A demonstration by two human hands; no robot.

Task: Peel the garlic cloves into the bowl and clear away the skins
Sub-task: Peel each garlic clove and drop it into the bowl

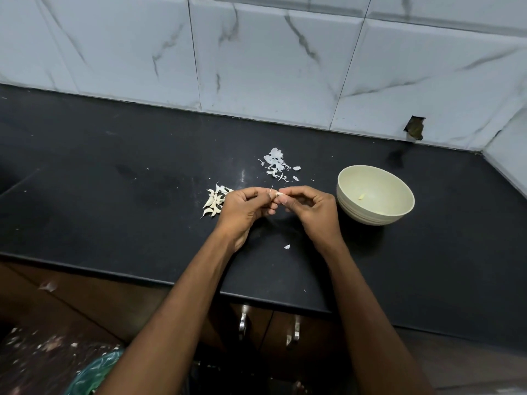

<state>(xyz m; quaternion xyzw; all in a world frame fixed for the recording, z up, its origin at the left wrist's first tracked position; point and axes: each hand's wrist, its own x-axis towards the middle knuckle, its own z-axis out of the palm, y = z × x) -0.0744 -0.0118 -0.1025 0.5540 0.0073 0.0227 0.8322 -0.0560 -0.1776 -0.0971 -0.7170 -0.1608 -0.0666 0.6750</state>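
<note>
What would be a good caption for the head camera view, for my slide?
Both hands peel one garlic clove above the black counter, between unpeeled cloves and a pale bowl.

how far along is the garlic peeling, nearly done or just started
Early on. Done: one peeled clove lies in the bowl. In hand: the left hand and right hand pinch another clove. Left: the unpeeled pile, and the skins on the counter.

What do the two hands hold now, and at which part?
A single garlic clove, pinched between the fingertips of the left hand and right hand, one at each end.
</note>
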